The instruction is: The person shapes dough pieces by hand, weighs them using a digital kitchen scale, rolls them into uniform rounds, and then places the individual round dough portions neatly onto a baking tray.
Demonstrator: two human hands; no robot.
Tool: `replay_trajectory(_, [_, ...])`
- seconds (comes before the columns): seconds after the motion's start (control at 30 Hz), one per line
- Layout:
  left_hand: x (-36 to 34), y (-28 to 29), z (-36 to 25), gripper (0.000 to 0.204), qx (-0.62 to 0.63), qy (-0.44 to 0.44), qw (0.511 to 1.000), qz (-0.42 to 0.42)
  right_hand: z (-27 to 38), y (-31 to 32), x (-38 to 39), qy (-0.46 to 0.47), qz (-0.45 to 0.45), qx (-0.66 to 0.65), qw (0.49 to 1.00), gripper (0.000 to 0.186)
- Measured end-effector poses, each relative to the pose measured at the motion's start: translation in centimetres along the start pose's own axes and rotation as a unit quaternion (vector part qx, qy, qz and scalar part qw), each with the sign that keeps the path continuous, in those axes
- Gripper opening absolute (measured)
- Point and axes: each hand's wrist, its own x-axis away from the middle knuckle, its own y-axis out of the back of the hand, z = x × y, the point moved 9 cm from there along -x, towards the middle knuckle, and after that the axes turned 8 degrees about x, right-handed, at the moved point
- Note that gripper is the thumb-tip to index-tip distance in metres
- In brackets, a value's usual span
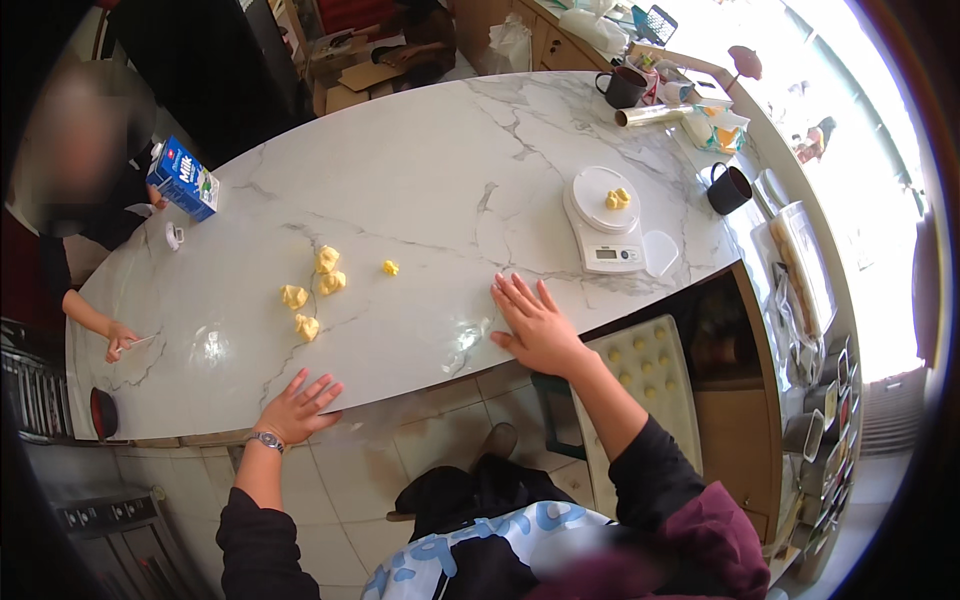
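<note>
On the near edge of the marbled table, my left hand rests flat with its fingers spread; a watch circles the wrist. Farther right, my right hand also lies palm down on the top, fingers extended, holding nothing. Several yellow dough lumps sit beyond my left hand, and one smaller dough piece lies apart to their right. A white kitchen scale stands beyond my right hand, with small dough pieces on its round plate. Touching or close beside it is a translucent scraper.
Below the table edge at right, a tray holds several dough balls. A milk carton and white cap are far left. Another person's hand holds a thin white stick near a dark bowl. Dark mugs stand far right.
</note>
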Motion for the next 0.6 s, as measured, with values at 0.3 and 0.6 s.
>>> replay_trajectory(0.3, [0.6,-0.2,0.2,0.015,0.002,0.01,1.0,-0.011,-0.3,-1.2,-2.6,-0.036,-0.065,-0.353,0.933,0.016])
replay_trajectory(0.6, [-0.3,-0.3,0.2,0.014,0.002,0.001,1.0,-0.015,-1.8,0.1,-7.6,-0.036,-0.18,-0.222,0.958,0.008])
